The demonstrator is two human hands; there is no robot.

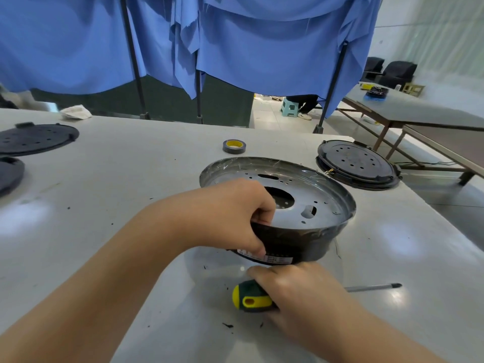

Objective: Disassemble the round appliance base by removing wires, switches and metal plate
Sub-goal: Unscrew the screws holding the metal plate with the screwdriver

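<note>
While the round appliance base (288, 205) sits tilted on the white counter (117, 184), its near edge lifted a bit, the left hand (230, 216) grips the near-left rim: fingers hooked over the edge to the inside, thumb pressed on the black outer wall right by the rating label (272, 258). Inside you can see the metal plate (296, 213), silvery, with a big round hole in the middle, an oval slot farther back and a bunch of small holes. Can't really make out any wires or switches in there from this angle.

Right hand (301, 289) is down on the counter just in front of the base, wrapped around the handle of a screwdriver (252, 297). Green and yellow handle pokes out to the left, the shaft sticks out to the right with the tip lying flat on the counter, well clear of the base.

Other stuff around: a roll of grey tape (234, 146) with a yellow core just behind the base, a black perforated round cover (357, 165) at the right corner of the counter, another black perforated disc (36, 138) far left with one more dark round part (10, 174) below it at the edge of view. Little black crumbs all over the counter. Blue curtains (262, 48) hang behind it.
</note>
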